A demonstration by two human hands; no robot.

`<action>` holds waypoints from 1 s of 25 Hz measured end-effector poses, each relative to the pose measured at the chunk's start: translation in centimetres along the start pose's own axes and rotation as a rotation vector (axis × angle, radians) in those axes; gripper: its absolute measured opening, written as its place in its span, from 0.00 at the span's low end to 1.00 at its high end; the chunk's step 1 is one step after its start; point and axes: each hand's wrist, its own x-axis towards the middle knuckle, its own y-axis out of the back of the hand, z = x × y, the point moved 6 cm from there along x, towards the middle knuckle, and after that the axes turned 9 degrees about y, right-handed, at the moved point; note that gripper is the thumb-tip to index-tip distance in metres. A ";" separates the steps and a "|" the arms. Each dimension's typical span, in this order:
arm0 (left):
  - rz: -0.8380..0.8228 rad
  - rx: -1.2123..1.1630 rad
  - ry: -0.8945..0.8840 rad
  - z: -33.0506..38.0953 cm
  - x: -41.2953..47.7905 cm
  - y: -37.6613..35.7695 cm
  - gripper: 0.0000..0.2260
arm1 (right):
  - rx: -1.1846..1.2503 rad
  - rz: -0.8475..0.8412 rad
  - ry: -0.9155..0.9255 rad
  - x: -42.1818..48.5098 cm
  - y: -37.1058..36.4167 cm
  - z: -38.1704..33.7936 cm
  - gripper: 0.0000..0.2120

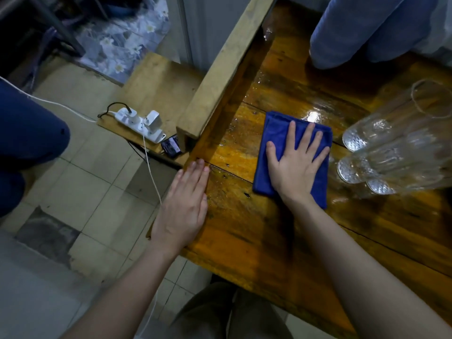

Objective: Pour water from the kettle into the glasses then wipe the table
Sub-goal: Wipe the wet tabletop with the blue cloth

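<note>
The left hand (184, 206) lies flat on the wet wooden tabletop's (256, 241) near-left edge, its grip open and empty. Further in, the right hand (297, 165) presses a folded blue cloth (276, 133) flat — fingers spread, nothing clasped. Just right of the cloth stand clear glasses (391, 152) — no kettle in view.

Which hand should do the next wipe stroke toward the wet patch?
Right. The right hand already lies flat on the blue cloth, with the shiny wet patch just beyond it. The left hand rests on the table edge, off the cloth.
</note>
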 end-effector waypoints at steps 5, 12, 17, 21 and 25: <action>0.001 0.012 0.011 0.1 0.1 0.0 0.25 | -0.006 -0.006 0.024 3.4 0.2 -0.5 0.35; -0.022 0.004 0.018 0.0 -0.1 -0.4 0.25 | -0.024 -0.060 0.077 12.1 -0.3 -2.4 0.37; -0.024 0.023 0.013 -0.2 0.1 -0.5 0.25 | -0.010 -0.076 0.082 13.3 -0.4 -4.6 0.37; -0.026 0.003 0.021 0.0 0.1 -0.4 0.25 | 0.031 -0.039 0.226 8.2 -1.0 -8.6 0.35; 0.015 -0.068 0.092 -0.4 0.1 0.1 0.25 | 0.026 -0.049 0.349 1.2 -1.4 -11.1 0.34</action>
